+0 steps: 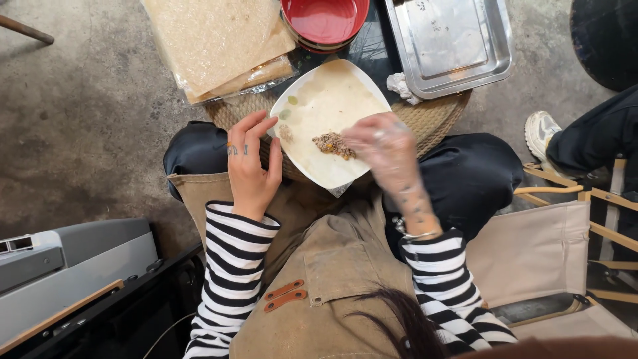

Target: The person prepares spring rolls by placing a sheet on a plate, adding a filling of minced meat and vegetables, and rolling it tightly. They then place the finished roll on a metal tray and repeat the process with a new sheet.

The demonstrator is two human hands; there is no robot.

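Note:
A pale round wrapper sheet lies on a white plate (302, 86) set on a woven tray in front of me. A small heap of minced filling (333, 143) sits near the wrapper's near edge. My left hand (251, 163), bare and with fingers apart, rests at the plate's left rim. My right hand (389, 151), in a thin clear glove and blurred, hovers over the plate's right side beside the filling; I cannot tell whether it holds anything.
A bagged stack of wrapper sheets (216, 43) lies at the upper left. A red bowl (324, 20) stands behind the plate, a metal tray (450, 41) to its right. Another person's shoe (543, 133) and a folding chair (565, 246) are on the right.

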